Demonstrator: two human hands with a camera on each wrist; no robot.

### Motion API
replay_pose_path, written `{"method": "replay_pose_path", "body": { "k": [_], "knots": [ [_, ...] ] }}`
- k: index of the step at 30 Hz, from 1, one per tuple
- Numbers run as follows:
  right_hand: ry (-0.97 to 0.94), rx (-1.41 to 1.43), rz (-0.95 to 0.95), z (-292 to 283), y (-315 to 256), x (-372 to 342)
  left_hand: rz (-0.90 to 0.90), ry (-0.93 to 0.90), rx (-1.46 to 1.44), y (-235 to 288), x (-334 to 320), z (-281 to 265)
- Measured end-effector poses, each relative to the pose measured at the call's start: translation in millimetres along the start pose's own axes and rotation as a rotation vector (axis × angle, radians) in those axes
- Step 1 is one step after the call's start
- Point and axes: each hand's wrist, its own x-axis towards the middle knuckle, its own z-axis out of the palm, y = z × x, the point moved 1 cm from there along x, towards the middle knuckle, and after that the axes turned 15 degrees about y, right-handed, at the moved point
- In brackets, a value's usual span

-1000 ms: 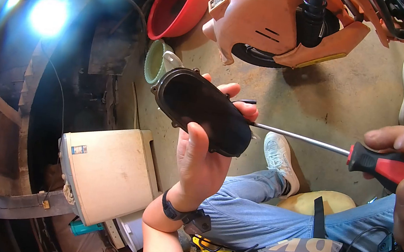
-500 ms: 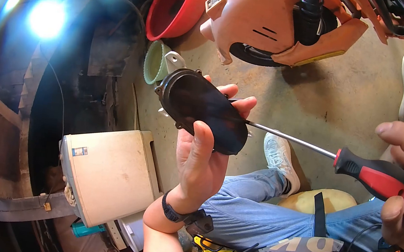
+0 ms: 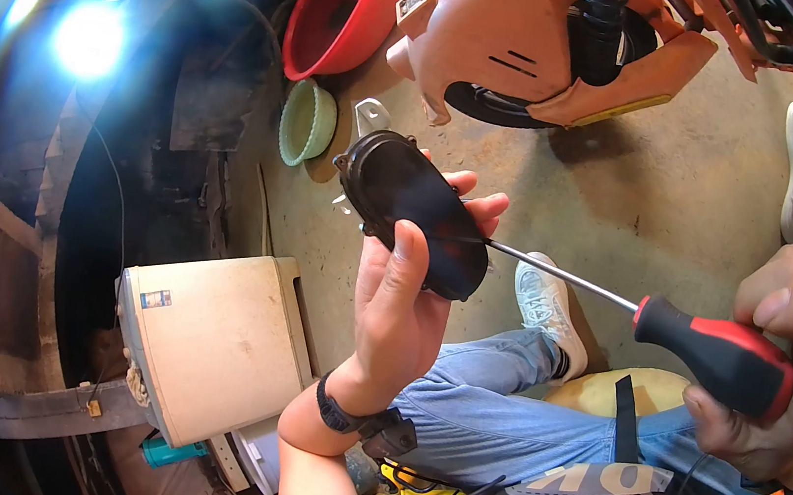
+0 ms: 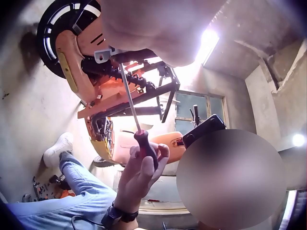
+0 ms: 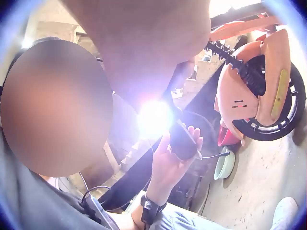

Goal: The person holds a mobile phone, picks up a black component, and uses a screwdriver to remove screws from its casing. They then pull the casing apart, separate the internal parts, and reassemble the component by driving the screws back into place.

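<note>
A dark oval part with a black face (image 3: 420, 213) and a white bracket (image 3: 370, 117) at its upper end is gripped in the left hand (image 3: 400, 312), thumb along its near edge and fingers behind it. The right hand (image 3: 781, 379) holds the red and black handle of a screwdriver (image 3: 715, 358). Its metal shaft reaches left to the part's right edge; where the tip ends is hidden. In the left wrist view the right hand (image 4: 139, 175) has its fingers around the screwdriver handle (image 4: 145, 147). The right wrist view shows the left hand (image 5: 170, 165) around the dark part (image 5: 183, 141).
Beyond the hands stands an orange scooter body (image 3: 506, 38) with a wheel. A red basin (image 3: 369, 31) and a pale green bowl (image 3: 310, 125) are on the floor. A white box (image 3: 211, 344) stands left, near a bright lamp (image 3: 88, 40). The person's jeans and shoes (image 3: 543, 300) are below.
The right hand has moved left and its fingers have closed more around the screwdriver handle, which now tilts down more. The left hand has shifted the part slightly right, away from the green bowl.
</note>
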Motion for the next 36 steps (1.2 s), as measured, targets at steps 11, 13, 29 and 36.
{"method": "replay_pose_path", "body": {
  "k": [11, 13, 29, 36],
  "knots": [
    [0.315, 0.405, -0.345, 27, 38, 15, -0.124, -0.056, -0.125, -2, 0, 1],
    [0.414, 0.525, -0.729, 37, 59, 38, -0.116, -0.046, -0.128, -2, 1, 1],
    [0.229, 0.409, -0.382, 17, 48, 17, -0.114, -0.006, -0.114, 0, 2, 1],
    [0.083, 0.140, 0.179, 2, -1, -18, -0.143, -0.039, -0.139, -2, 2, 0]
  ]
}}
